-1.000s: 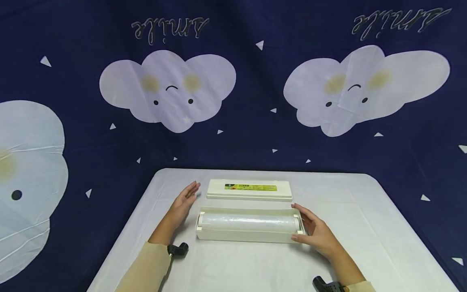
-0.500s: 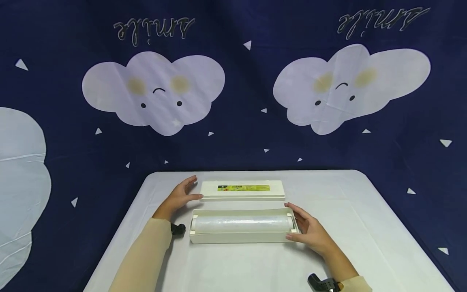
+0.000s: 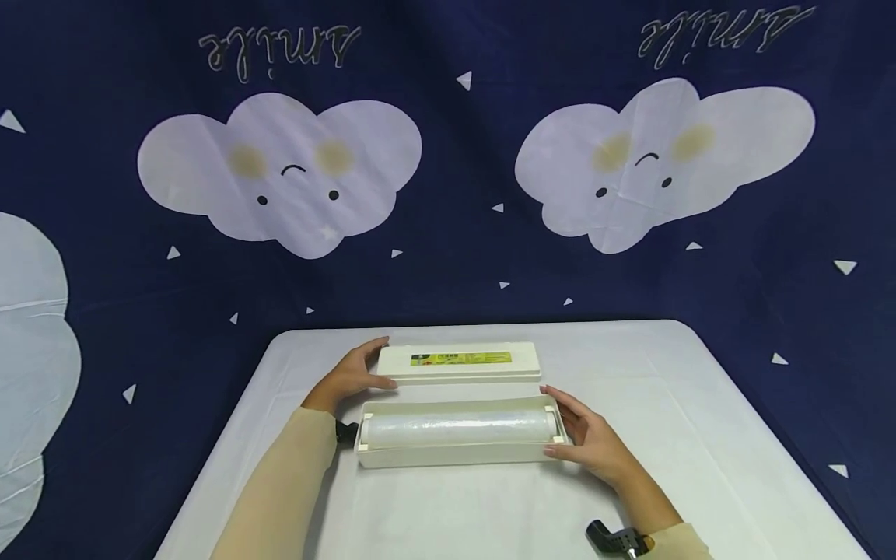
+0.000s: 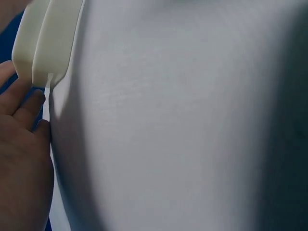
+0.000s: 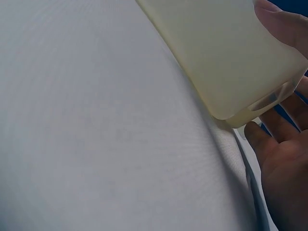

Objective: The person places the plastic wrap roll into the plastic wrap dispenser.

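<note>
Nearest on the desk (image 3: 448, 513), the box (image 3: 455, 454), likely light, stiff and smooth, suits an end hold like the right hand's (image 3: 596, 442) pinch; the left hand's (image 3: 350, 375) fingers straddle the far lid's (image 3: 458, 370) left end, whether pinching I cannot tell.

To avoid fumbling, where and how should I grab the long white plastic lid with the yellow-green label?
I'd grip the lid at its short left end, from the left, where your left hand is. It lies flat and narrow, so one hand should span its width; the oblong white plastic box lies close on its near side.
</note>
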Available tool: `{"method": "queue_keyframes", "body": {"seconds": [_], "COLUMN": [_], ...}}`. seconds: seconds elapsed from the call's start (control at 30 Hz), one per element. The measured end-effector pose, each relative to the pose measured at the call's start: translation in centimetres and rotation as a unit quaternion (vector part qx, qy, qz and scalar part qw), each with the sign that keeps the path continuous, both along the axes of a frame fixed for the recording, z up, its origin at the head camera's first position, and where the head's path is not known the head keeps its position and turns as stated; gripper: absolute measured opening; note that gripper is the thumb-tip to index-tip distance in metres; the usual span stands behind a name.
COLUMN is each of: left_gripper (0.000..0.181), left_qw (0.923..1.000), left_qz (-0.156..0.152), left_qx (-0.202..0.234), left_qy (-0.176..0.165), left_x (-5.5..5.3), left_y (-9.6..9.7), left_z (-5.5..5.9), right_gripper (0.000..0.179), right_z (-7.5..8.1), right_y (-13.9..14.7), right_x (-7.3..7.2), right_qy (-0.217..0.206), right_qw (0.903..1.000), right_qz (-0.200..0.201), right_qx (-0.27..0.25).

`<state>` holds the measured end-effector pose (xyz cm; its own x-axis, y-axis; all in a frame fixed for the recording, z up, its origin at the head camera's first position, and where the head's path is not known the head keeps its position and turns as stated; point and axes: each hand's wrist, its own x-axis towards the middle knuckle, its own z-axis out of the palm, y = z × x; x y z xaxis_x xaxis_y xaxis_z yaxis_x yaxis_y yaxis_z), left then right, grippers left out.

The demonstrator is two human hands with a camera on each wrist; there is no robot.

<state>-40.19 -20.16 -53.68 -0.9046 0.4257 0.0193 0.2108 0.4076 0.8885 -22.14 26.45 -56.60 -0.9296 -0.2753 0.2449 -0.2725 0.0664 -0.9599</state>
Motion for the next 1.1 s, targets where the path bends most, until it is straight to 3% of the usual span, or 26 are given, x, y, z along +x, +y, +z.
{"method": "queue_keyframes", "body": {"seconds": [0.33, 0.9, 1.1], "left_gripper": [0.109, 0.112, 0.103], "left_qw": [0.9991, 0.9993, 0.9990], "left_qz": [0.004, 0.009, 0.021], "left_qx": [-0.034, -0.036, -0.036], "left_qy": [0.025, 0.000, 0.014], "left_x": [-0.38, -0.04, 0.32], "left_y": [-0.54, 0.11, 0.17], "left_z": [-0.47, -0.24, 0.04], "right_gripper": [0.103, 0.099, 0.099], "right_z": [0.05, -0.02, 0.06], "right_y": [-0.21, -0.02, -0.12], "right_x": [-0.01, -0.05, -0.02], "right_qy": [-0.013, -0.006, 0.001], "right_qw": [0.9999, 1.0000, 0.9999], "right_qz": [-0.006, 0.004, 0.011], "right_qx": [0.004, -0.003, -0.005]}}
